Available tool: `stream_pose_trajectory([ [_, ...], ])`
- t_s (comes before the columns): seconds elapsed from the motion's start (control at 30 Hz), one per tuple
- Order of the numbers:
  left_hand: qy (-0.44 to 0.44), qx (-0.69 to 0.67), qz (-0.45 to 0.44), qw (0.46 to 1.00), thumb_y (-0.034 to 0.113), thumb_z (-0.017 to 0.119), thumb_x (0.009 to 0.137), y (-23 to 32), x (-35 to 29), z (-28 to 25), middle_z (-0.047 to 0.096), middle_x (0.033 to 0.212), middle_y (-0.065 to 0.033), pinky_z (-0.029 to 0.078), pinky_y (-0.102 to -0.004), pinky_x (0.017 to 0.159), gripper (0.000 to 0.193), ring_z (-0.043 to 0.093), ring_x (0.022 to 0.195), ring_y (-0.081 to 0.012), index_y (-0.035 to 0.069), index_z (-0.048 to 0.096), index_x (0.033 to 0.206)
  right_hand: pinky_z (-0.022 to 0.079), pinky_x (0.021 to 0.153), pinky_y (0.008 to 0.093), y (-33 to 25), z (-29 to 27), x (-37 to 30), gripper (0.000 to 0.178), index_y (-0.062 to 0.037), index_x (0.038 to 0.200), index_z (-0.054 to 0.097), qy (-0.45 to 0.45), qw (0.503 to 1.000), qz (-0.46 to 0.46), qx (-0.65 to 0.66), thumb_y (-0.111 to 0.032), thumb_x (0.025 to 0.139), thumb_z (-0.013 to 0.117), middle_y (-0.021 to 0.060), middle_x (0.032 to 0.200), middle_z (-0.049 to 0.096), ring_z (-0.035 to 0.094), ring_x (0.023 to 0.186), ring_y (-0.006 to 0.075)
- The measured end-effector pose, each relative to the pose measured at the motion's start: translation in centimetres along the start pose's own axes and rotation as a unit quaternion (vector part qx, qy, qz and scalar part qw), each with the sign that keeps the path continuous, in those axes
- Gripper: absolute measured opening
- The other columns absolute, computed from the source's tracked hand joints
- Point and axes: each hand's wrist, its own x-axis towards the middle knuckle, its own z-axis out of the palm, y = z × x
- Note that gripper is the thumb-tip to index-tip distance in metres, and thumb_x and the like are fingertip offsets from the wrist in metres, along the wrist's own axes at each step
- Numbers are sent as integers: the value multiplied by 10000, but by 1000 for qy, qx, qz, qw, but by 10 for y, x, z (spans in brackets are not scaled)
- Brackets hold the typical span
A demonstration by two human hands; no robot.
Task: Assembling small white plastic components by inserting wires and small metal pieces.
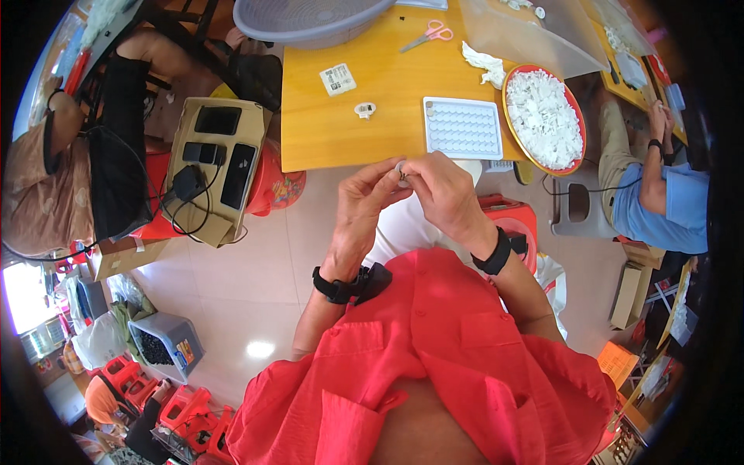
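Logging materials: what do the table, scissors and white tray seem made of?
Table: likely varnished wood or laminate, smooth and yellow. Scissors: grey blades, probably metal; smooth pink handles, likely plastic. Tray: probably thin plastic, smooth, with regular moulded pockets.

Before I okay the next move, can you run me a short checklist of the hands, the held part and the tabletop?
1. Left hand and right hand both at the small part: ok, fingertips meet around it.
2. Facing of the small part: cannot tell, fingers cover much of it.
3. White tray lying flat on the table: ok.
4. Bowl fully supported by the table: cannot tell, its near side reaches the table's edge.
5. Scissors away from the hands: ok, toward the far side.
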Motion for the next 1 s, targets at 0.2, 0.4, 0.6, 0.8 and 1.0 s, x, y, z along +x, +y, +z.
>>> stream_pose_trajectory([
  [0.2, -5, 24, 4, 1000, 125, 537, 894, 1, -1, 1, 620, 970, -99, 525, -289, 793, 258, 604, 851, -148, -24, 579, 1101, 453, 565, 312, 6, -4, 0, 132, -16, 830, 568, -1, 991, 77, 107, 51, 725, 611, 89, 749, 548, 572, 673, 239],
  [0.4, -13, 24, -3, 1000, 87, 493, 908, -1, 0, 1, 612, 1023, -106, 518, -297, 822, 249, 613, 877, -156, -29, 561, 1117, 440, 561, 299, 9, -7, -2, 143, -13, 834, 590, -15, 986, 109, 122, 63, 717, 624, 80, 772, 529, 564, 665, 221],
  [0.6, -30, 30, -1, 999, 81, 475, 914, -2, 0, 3, 606, 1046, -119, 511, -307, 841, 255, 605, 920, -170, -30, 554, 1130, 455, 573, 235, 9, -8, -5, 93, 1, 812, 609, -16, 931, 251, 263, 62, 742, 619, 56, 797, 530, 567, 689, 135],
  [0.8, -48, 46, 5, 998, 81, 474, 915, -6, 1, 4, 606, 1058, -119, 512, -317, 844, 255, 599, 945, -178, -24, 558, 1132, 446, 566, 210, 18, -13, -9, 59, 23, 786, 605, -34, 883, 308, 353, 53, 740, 627, 40, 819, 548, 561, 694, 87],
  [1.0, -59, 43, -2, 997, 87, 485, 912, -8, 1, 2, 612, 1043, -112, 514, -312, 838, 251, 600, 939, -174, -24, 566, 1122, 421, 544, 196, 19, -20, -6, 74, -18, 796, 603, -66, 820, 375, 427, -31, 754, 663, 7, 756, 602, 552, 651, 67],
])
